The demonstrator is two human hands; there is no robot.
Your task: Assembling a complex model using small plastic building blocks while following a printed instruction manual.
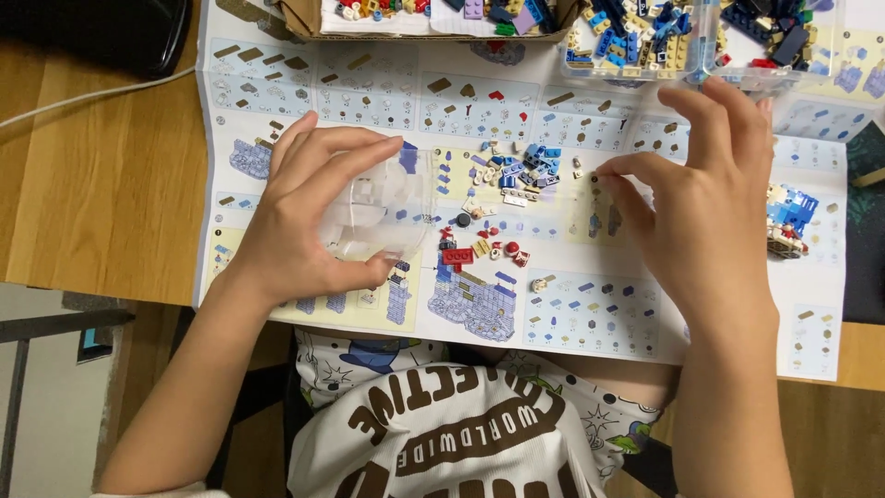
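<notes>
**Two hands over one instruction sheet**

One instruction sheet (pixel 590 314) covers the table (pixel 101 184). On its left part, the left hand (pixel 313 217) grips one crumpled clear plastic bag (pixel 378 207). At the sheet's middle lies one loose brick pile (pixel 507 184); the right hand (pixel 701 194) hovers just beside it, fingertips pinched, whether holding a brick I cannot tell. Two clear trays (pixel 701 69) stand at the sheet's top

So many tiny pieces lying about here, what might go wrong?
The loose small bricks lie unguarded on the instruction sheet; the right hand, pinching just beside them, might scatter them. The left hand holds a clear plastic bag that could hide the printed steps beneath. The sheet overhangs the table edge, so pieces may roll off.
</notes>
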